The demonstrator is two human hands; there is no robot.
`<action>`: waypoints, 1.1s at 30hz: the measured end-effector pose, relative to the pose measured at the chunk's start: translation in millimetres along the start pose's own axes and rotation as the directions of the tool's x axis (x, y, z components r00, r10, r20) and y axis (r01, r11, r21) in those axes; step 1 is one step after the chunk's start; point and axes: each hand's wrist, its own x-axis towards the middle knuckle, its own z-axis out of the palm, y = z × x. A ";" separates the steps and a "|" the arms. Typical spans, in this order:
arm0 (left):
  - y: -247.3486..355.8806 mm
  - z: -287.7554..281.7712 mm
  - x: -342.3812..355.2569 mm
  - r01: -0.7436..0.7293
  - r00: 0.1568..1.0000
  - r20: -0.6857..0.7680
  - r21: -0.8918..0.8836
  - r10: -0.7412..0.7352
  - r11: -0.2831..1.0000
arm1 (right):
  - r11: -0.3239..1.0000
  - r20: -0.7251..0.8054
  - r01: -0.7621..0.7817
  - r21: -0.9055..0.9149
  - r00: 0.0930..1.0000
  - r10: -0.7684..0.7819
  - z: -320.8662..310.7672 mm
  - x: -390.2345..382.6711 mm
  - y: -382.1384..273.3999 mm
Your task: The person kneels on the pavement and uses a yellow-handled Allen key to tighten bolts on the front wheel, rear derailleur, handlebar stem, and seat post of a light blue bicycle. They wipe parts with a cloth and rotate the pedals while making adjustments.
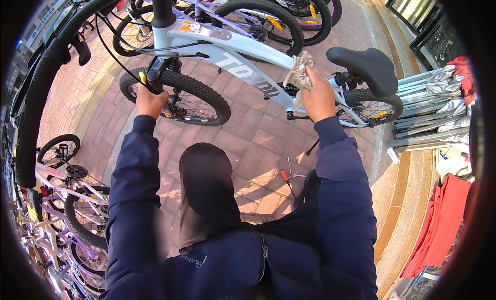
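1. One crumpled beige cloth (298, 67) lies against the rear end of the top tube of a pale-blue metal bicycle (253, 48), forward of its black padded saddle (364, 70).
2. My right hand (318, 97) grasps this cloth and bears it on the tube; the far fingertips are hidden from me.
3. My left hand (151, 103) is clenched at the black front fork (160, 67); I cannot tell exactly which part it encloses.
4. Just beside that hand I see the knobbly black front tyre (217, 106); the black handlebar (31, 109) curves down the left margin.
5. Below the frame, a slender red-handled tool (285, 174) rests on pinkish block paving (248, 145).
6. Outermost, I note lilac-framed bicycles (206, 15) beyond the frame, pink-and-lilac bicycles (85, 217) at lower left, bundled silvery metal poles (423, 130) near the rear wheel (380, 110), and folded red fabric (434, 227) at lower right.
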 end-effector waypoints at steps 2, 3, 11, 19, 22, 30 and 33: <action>-1.2 -4.2 -0.5 0.056 0.998 -0.024 0.060 -0.054 0.997 | 1.000 0.032 -0.011 0.006 0.999 0.011 0.8 -1.0 -5.8; -1.0 -5.2 -1.6 0.062 0.998 -0.007 0.024 -0.062 0.998 | 1.000 0.027 -0.009 0.001 1.000 0.009 -0.6 -1.3 -6.8; -14.8 4.3 -13.5 -0.152 0.981 -0.130 -0.024 0.147 0.988 | 1.000 0.046 -0.005 0.010 0.999 0.005 -9.6 -21.1 10.1; -38.4 24.0 -112.0 0.173 0.951 -0.192 -0.326 -0.244 0.929 | 0.928 0.259 -0.362 0.086 0.908 0.330 -38.8 -74.7 46.7; 5.3 27.5 -131.6 0.102 0.988 -0.059 -0.464 -0.146 0.880 | 0.896 0.162 -0.430 0.108 0.897 0.411 -44.3 -77.9 52.2; 125.6 68.8 -104.4 0.096 0.921 0.345 -0.650 0.180 0.754 | 0.873 0.212 -0.466 0.146 0.876 0.433 -25.5 -76.9 54.6; 121.8 112.7 -87.9 0.326 0.848 0.529 -0.557 0.024 0.764 | 0.869 0.200 -0.459 0.187 0.883 0.424 5.7 -68.7 43.5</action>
